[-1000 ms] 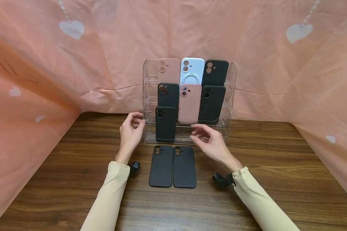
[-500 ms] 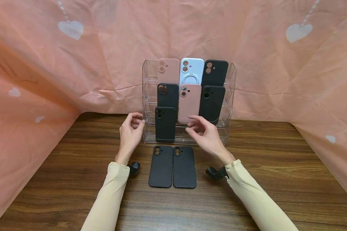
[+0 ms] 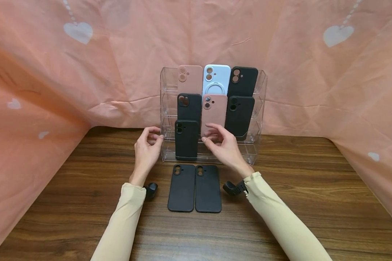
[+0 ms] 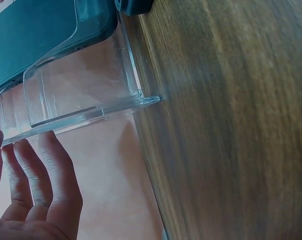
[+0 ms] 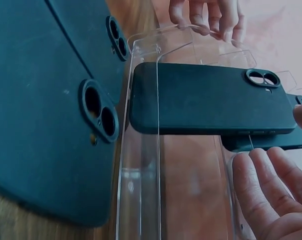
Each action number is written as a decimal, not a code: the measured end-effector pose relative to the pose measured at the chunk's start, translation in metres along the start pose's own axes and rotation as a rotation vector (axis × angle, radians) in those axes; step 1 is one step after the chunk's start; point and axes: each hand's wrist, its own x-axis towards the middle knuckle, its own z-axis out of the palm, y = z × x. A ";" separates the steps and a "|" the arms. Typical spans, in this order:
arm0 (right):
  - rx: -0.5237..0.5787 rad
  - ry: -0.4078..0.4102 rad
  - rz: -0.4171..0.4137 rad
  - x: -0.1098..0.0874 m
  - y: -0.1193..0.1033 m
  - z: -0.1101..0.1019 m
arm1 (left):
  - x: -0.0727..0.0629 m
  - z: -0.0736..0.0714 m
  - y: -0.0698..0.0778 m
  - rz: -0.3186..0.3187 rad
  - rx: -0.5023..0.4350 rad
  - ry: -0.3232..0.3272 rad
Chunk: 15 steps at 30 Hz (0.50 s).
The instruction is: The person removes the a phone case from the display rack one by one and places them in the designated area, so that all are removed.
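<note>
A clear stepped display rack (image 3: 262, 103) holds several phone cases upright. My left hand (image 3: 147, 146) pinches the rack's left side edge; in the left wrist view its fingertips (image 4: 52, 145) meet the clear side panel. Loosely bent and holding nothing, my right hand (image 3: 225, 146) is in front of the rack and overlaps the lower part of a pink phone case (image 3: 215, 113). Just left of it, a black phone case (image 3: 187, 141) stands alone in the bottom tier. Two more black cases, one on the left (image 3: 182, 188) and one on the right (image 3: 208, 188), lie flat before the rack.
In the top tier are a pink case (image 3: 190, 81), a white case with a ring (image 3: 217, 78) and a black case (image 3: 243, 81). The middle tier has black cases at its left (image 3: 189, 108) and right (image 3: 240, 116). Pink cloth (image 3: 134, 54) hangs behind the wooden table (image 3: 297, 174).
My right hand has moved left and slightly up across the rack's front, from beside the pink case's bottom to over it. My left hand stays at the rack's edge.
</note>
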 end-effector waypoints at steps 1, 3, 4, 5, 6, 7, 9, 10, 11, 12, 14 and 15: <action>0.000 -0.001 0.000 0.001 -0.001 0.001 | 0.000 0.000 0.000 0.002 0.001 0.000; 0.002 -0.001 -0.002 0.004 -0.002 0.003 | 0.000 0.000 0.000 0.006 0.001 0.001; 0.001 0.000 -0.004 0.005 -0.003 0.004 | 0.000 0.000 0.001 0.007 0.001 0.002; 0.001 0.001 -0.006 0.006 -0.003 0.005 | 0.000 0.000 0.001 0.009 0.001 0.002; 0.002 0.002 -0.007 0.007 -0.004 0.006 | 0.000 0.000 0.001 0.010 0.001 0.003; 0.000 0.004 -0.010 0.009 -0.004 0.007 | 0.000 0.000 0.001 0.011 0.003 0.004; -0.005 0.008 -0.009 0.010 -0.004 0.009 | 0.000 0.000 0.001 0.011 0.002 0.001; -0.006 0.009 -0.008 0.011 -0.004 0.010 | 0.000 0.000 0.001 0.011 0.003 0.001; -0.007 0.010 -0.005 0.012 -0.004 0.011 | 0.000 0.000 0.000 0.011 0.003 0.001; -0.008 0.010 -0.002 0.013 -0.005 0.012 | 0.000 0.000 0.000 0.010 0.003 0.000; -0.015 0.012 0.004 0.014 -0.005 0.014 | 0.000 0.000 0.001 0.007 -0.001 -0.002; -0.019 0.014 0.006 0.015 -0.005 0.015 | -0.001 0.000 0.001 0.005 -0.002 -0.002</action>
